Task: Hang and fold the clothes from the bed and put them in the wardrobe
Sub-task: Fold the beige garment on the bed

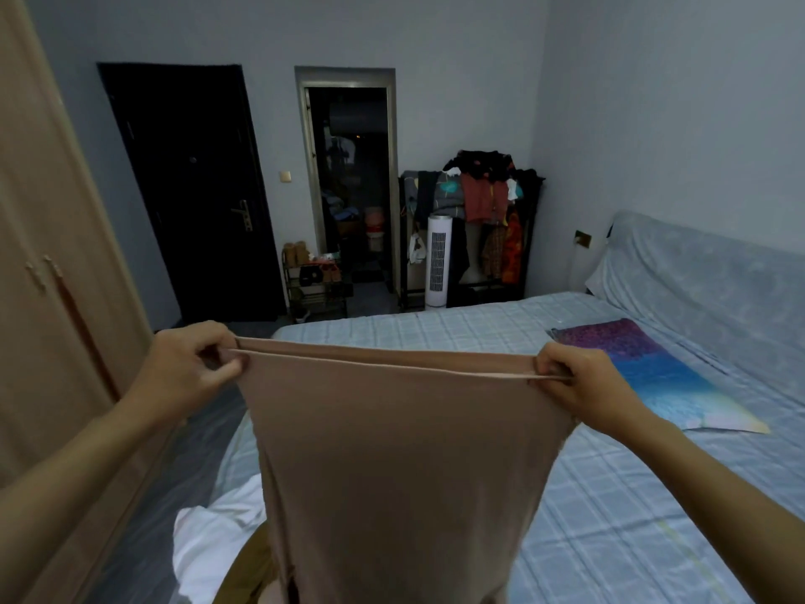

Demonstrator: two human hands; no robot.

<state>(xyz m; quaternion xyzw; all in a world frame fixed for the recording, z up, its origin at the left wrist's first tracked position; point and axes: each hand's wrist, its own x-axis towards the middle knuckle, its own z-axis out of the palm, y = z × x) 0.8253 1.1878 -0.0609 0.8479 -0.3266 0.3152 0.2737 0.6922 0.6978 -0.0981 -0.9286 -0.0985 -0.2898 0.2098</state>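
Stretched taut near the camera, a beige garment (392,451) hangs above the bed (610,494), its top hem pinched by the left hand (187,368) and right hand (575,381), fingers curled. Soft, light cloth; the hem corners look the best hold. Wardrobe (52,255) stands left.

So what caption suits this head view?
Both hands, left and right, hold up a beige garment above the bed.

This was a bedroom in a home. A big bed (501,337) with a blue checked sheet filled the room. A tall wooden wardrobe (48,255) stood beside it. A clothes rack (483,202) full of clothes, a shoe rack (313,281) and a dark door (191,189) stood by the far wall.
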